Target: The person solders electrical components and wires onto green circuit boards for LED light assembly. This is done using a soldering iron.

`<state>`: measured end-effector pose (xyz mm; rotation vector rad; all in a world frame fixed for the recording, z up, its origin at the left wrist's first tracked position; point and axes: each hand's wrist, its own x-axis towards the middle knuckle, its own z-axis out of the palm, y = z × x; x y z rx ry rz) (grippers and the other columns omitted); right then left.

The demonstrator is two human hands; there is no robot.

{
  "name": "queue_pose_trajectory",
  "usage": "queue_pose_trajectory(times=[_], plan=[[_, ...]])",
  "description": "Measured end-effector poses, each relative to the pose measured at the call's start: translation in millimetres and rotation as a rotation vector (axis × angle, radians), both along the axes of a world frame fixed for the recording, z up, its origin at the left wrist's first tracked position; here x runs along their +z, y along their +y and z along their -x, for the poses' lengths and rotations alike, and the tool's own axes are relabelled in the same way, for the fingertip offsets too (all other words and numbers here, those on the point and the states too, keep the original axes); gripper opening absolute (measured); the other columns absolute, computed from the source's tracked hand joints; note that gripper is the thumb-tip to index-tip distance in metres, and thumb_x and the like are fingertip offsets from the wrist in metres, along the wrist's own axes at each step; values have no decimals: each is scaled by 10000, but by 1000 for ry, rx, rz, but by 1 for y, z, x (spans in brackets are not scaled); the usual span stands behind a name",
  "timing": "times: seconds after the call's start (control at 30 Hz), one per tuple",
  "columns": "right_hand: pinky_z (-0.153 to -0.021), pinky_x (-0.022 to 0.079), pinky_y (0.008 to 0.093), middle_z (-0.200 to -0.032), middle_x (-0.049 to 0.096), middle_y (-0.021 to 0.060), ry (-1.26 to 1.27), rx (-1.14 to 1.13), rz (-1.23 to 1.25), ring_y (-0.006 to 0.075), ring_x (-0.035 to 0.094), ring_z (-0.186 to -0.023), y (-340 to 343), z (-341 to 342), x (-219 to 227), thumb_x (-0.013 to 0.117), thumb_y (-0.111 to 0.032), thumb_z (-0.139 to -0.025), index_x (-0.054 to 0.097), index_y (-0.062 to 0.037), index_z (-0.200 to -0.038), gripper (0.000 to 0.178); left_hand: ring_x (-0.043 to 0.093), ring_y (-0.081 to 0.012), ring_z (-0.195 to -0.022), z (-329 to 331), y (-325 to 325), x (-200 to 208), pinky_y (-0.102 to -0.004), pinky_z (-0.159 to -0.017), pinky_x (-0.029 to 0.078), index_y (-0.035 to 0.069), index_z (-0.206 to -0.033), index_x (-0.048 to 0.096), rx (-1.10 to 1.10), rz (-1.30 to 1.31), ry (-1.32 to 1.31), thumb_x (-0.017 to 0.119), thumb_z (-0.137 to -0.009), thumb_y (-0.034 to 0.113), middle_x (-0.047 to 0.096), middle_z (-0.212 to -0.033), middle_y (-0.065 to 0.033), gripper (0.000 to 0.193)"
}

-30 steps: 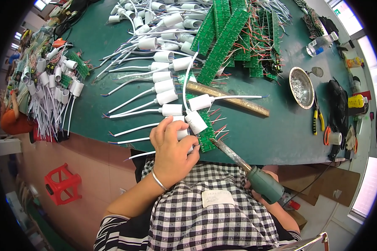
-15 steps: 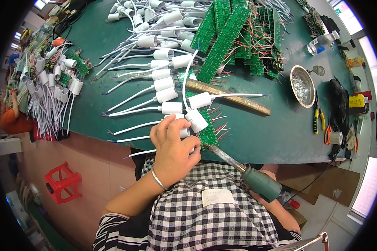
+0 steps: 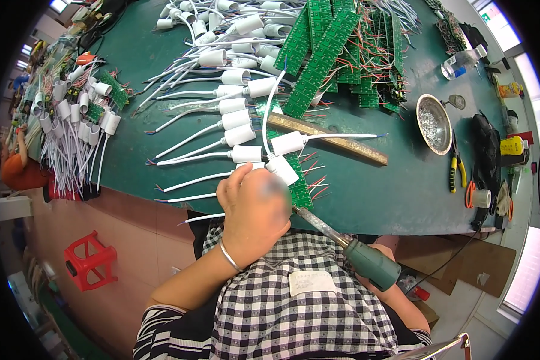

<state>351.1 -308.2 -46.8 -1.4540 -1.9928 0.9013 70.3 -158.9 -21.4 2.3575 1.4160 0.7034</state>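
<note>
My left hand [image 3: 249, 210] is closed, its bent fingers over the near end of a green circuit board [image 3: 300, 183]. A blurred patch covers those fingertips, so what they grip is hidden. White lamp sockets [image 3: 245, 153] with cables stand in a row along the board's left side, several cables running under my hand. Two more sockets lie across the board, one socket [image 3: 282, 170] beside my fingers. In my right hand [image 3: 384, 251], mostly hidden behind the handle, is a green-handled soldering iron [image 3: 372, 264]. Its metal tip points at the board's near end, beside my left thumb.
A brass-coloured bar [image 3: 336, 143] lies across the board. Stacked circuit boards [image 3: 321, 66] with wires and heaped sockets [image 3: 246, 25] fill the far side. To the right are a metal bowl [image 3: 433, 123], pliers [image 3: 456, 165] and a bottle [image 3: 462, 63]. A red stool [image 3: 91, 261] stands lower left.
My left hand has shifted slightly, and a blur now covers its fingertips. The soldering iron's handle has moved a little left and down, its tip staying near the board's end.
</note>
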Motion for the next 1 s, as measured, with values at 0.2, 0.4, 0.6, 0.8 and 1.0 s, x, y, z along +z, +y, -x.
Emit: queue_pose_trajectory(times=[0.2, 0.4, 0.6, 0.8, 1.0], plan=[[-820, 491, 376, -1046, 631, 129, 675, -433, 279, 218, 625, -887, 0, 14, 12, 649, -442, -860, 520, 18, -1208, 591, 349, -396, -1247, -1, 2, 0, -515, -996, 249, 140, -710, 627, -3, 8, -4, 727, -609, 87, 425, -1173, -87, 151], [-1088, 340, 535, -1190, 563, 151, 1198, -516, 79, 214, 632, -739, 48, 20, 22, 599, -482, -898, 421, -29, -1306, 635, 344, -401, -1255, -1, 0, 0, -515, -1000, 249, 134, -708, 629, -1, -4, 7, 729, -616, 93, 422, -1171, -90, 142], [-1042, 308, 680, -1238, 546, 55, 1548, -372, 69, 201, 607, -862, 136, 49, 18, 481, -474, -965, 445, -167, -1312, 465, 329, -381, -1271, -1, -1, -1, -517, -971, 261, 132, -690, 610, 19, -24, -21, 708, -629, 97, 451, -1173, -73, 121], [-970, 405, 667, -1271, 524, 69, 1625, -382, 67, 227, 586, -1036, 177, 64, 20, 481, -474, -964, 460, -166, -1282, 442, 362, -411, -1232, 6, 3, -3, -509, -997, 280, 124, -708, 620, -8, 14, -37, 720, -623, 99, 440, -1174, -93, 134], [-978, 409, 652, -1291, 513, 89, 1573, -383, 8, 244, 579, -1072, 182, 62, 21, 496, -449, -964, 460, -160, -1282, 431, 406, -348, -1183, 33, 13, 8, -470, -957, 302, 120, -700, 612, -124, -16, 26, 720, -596, 93, 476, -1167, -81, 152]])
